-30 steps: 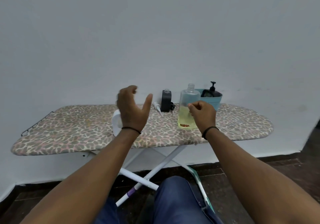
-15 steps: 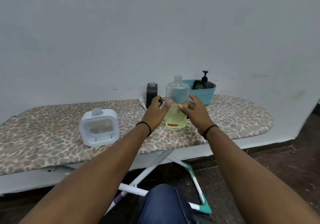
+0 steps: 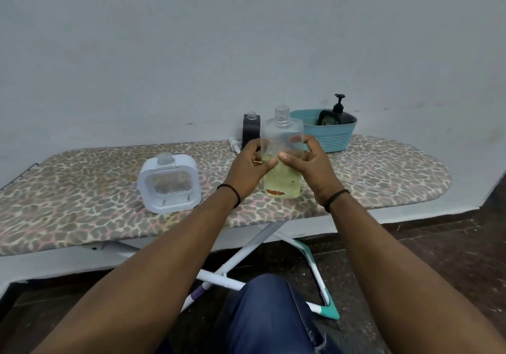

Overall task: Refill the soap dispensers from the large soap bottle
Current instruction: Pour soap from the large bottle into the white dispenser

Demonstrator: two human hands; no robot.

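A large clear soap bottle, uncapped and about half full of yellow liquid, stands on the leopard-print ironing board. My left hand grips its left side and my right hand grips its right side, thumbs meeting in front. A white square dispenser with an open neck stands to the left. A black dispenser with an open neck stands behind the bottle. A white pump head lies beside it.
A teal basket at the back right holds a black pump bottle. The wall runs close behind the board. The board's crossed white legs stand below, near my knee in blue jeans.
My left hand moved from beside the white dispenser to the soap bottle. Both hands now wrap the bottle more fully than half a second ago. The camera view shifted.
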